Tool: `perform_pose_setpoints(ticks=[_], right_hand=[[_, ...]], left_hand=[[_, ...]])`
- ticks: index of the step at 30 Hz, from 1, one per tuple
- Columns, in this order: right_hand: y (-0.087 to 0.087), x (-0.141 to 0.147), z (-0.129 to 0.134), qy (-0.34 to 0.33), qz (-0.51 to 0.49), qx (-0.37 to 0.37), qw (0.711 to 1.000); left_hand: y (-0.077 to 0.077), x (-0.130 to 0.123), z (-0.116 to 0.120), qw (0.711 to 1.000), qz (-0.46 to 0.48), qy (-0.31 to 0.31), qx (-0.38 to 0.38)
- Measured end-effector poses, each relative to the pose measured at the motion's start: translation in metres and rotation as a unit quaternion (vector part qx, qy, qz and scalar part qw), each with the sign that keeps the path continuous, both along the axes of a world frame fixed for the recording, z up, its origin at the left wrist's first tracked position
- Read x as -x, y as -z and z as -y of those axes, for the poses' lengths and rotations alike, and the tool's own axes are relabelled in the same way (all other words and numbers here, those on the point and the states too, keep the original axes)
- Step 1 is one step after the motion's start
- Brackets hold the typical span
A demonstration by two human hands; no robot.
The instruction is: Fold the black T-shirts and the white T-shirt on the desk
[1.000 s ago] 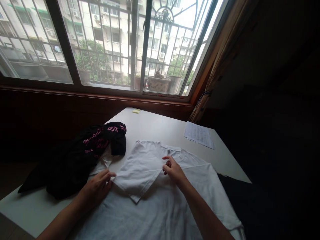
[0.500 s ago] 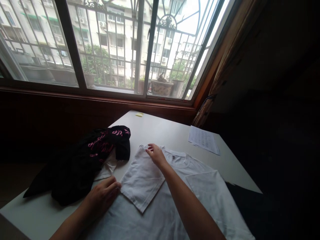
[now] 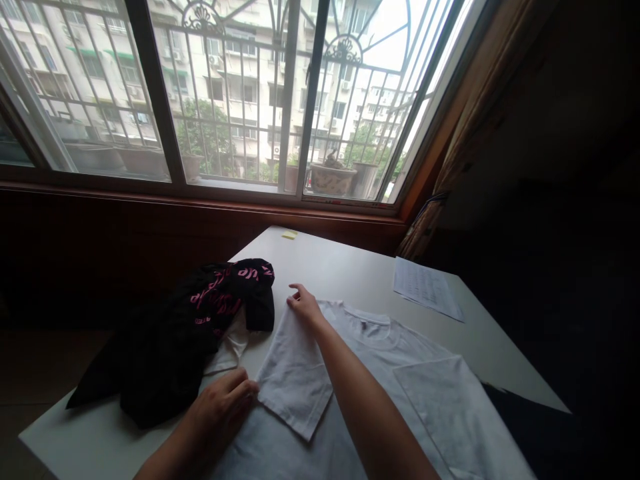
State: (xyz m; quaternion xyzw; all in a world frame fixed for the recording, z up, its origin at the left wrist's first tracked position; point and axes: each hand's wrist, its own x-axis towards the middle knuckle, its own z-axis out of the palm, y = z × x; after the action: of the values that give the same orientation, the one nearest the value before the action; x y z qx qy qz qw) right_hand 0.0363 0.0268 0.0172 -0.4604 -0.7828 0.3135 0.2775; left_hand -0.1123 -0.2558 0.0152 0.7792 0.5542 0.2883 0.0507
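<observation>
A white T-shirt (image 3: 365,387) lies spread on the white table, its collar toward the window. Both sleeves are turned inward over the body. At the lower end of the left fold, my left hand (image 3: 225,403) is closed, its fingertips pinching the shirt's edge. My right hand (image 3: 305,308) reaches across to the far shoulder corner of the same fold. Its thumb and a finger pinch the fabric there, while another finger sticks out. The cloth between these fingers is partly hidden.
A crumpled black garment (image 3: 170,340) with pink lettering lies at the left, a white cloth (image 3: 229,350) partly under it. Printed papers (image 3: 427,288) rest at the table's right side. A yellow note (image 3: 289,235) is near the far corner. Beyond stands a barred window (image 3: 240,100).
My right hand has moved slightly left to the fold's outer corner, its fingers drawing together on the fabric. My left hand stays at the lower edge. The view has shifted a little.
</observation>
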Motion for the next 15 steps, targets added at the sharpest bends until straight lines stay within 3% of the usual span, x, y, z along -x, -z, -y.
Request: perform_pose_setpoints(ticks=[6, 15], right_hand=[[0.004, 0.006, 0.01, 0.007, 0.031, -0.05, 0.998], [-0.004, 0.008, 0.038, 0.023, 0.129, -0.164, 0.978]], left_hand=[[-0.003, 0.0, 0.004, 1.0, -0.018, -0.015, 0.021], [-0.005, 0.004, 0.007, 0.997, -0.006, 0.01, 0.072]])
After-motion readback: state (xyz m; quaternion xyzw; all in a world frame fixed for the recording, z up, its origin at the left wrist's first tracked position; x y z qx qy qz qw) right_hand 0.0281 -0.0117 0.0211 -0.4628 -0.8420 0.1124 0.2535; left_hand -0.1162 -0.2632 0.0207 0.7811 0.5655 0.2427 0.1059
